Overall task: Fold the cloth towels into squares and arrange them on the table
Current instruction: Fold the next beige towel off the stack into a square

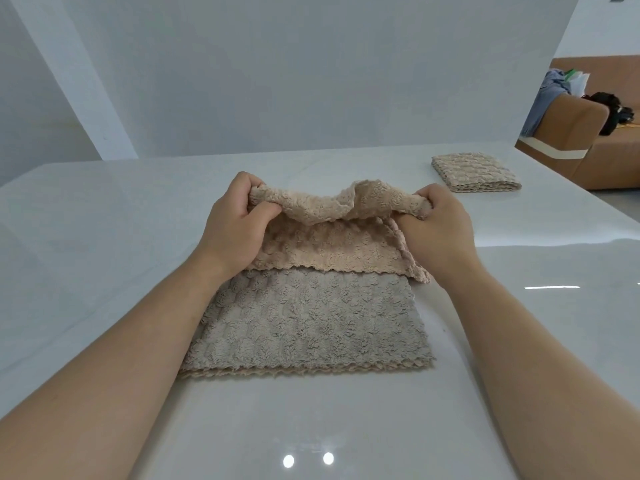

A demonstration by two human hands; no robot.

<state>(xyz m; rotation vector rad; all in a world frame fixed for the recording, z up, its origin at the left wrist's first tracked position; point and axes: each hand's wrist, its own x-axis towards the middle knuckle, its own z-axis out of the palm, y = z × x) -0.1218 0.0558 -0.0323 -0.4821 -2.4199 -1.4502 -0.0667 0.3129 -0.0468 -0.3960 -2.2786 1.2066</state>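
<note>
The left hand (230, 225) and right hand (440, 226) each had fingers clenched on a far corner of the beige, waffle-textured cloth towel (322, 244), lifting that edge above the middle of the glossy white table (104, 237), seemingly to draw it toward 6 o'clock for a fold. Its near edge lay across a flat grey-brown textured towel (304, 323). A folded beige towel square (474, 171) sat well apart at 2 o'clock, so nothing appeared to block the fold.
</note>
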